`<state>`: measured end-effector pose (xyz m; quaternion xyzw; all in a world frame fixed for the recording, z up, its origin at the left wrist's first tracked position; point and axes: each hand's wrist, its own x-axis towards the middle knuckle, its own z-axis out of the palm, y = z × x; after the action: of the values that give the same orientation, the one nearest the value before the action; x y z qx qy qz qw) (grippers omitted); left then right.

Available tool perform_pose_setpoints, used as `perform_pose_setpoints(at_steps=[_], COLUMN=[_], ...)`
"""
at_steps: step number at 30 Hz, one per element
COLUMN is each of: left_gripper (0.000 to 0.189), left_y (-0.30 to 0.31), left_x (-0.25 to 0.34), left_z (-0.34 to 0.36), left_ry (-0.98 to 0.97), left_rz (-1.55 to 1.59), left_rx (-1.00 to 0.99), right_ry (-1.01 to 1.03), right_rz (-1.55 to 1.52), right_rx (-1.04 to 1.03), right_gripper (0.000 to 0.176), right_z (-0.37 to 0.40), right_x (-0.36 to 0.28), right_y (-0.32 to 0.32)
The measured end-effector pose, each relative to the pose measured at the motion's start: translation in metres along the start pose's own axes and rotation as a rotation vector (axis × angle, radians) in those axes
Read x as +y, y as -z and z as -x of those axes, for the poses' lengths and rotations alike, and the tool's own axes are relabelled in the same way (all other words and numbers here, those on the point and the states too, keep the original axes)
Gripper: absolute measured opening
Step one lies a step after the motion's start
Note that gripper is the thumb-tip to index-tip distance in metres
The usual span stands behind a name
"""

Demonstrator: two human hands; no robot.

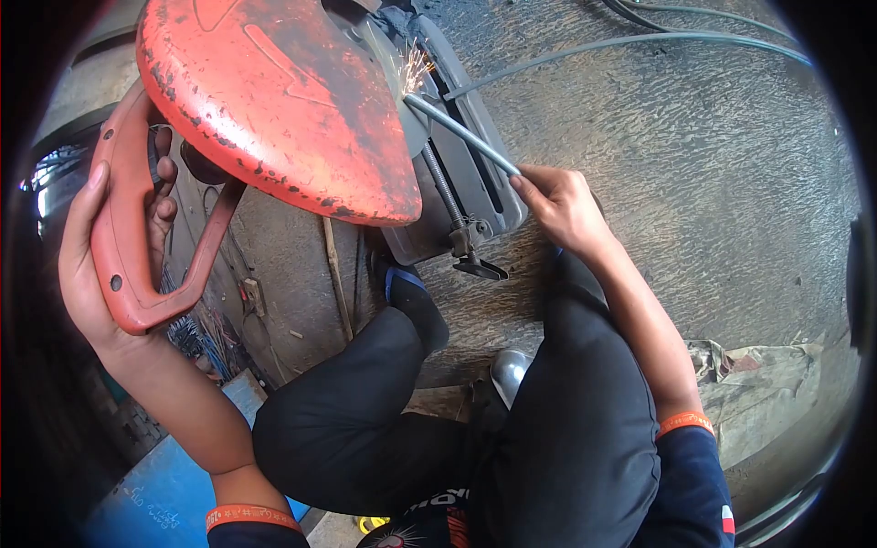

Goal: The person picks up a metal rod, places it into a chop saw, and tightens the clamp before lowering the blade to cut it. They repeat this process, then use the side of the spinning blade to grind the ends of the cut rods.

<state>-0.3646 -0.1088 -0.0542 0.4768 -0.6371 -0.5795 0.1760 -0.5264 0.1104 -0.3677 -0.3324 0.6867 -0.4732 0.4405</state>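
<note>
Metal rod (pixel 461 135) lies slanted across the saw's base (pixel 498 205), its near end pinched in the closed grip of the right hand (pixel 562 205), whose arm stretches forward. Raised with wrist bent back, the left hand (pixel 87 265) grips the red handle (pixel 128 247). Beyond, the orange blade guard (pixel 274 100) meets the rod's far end amid sparks (pixel 416 68).

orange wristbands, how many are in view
2. Left wristband on the arm gripping the saw handle; right wristband on the arm holding the metal rod. None appears hidden.
</note>
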Motion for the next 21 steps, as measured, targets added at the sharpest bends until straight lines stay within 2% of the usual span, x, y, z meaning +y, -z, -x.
perform_pose_setpoints(at_steps=[3,5,11,12,21], left_gripper=[0.045,0.049,0.048,0.048,0.047], left_y=[-0.005,0.005,0.006,0.005,0.003], left_x=[-0.001,0.000,0.000,0.000,0.000], left_z=[0.000,-0.001,-0.001,0.000,0.000], left_ry=[-0.034,-0.002,0.003,0.004,-0.009], left_rz=[-0.017,-0.006,0.001,0.001,-0.035], left_rx=[0.110,-0.038,-0.022,-0.022,0.036], right_ry=[0.045,0.064,0.216,0.275,0.388], right_rz=[0.030,0.052,0.113,0.134,0.377], right_rx=[0.016,0.022,0.109,0.144,0.190], right_gripper=[0.019,0.018,0.016,0.018,0.034], right_z=[0.001,0.001,-0.001,-0.001,0.001], right_x=[-0.006,-0.007,0.005,0.007,0.008], right_y=[0.000,0.000,-0.006,-0.007,-0.007])
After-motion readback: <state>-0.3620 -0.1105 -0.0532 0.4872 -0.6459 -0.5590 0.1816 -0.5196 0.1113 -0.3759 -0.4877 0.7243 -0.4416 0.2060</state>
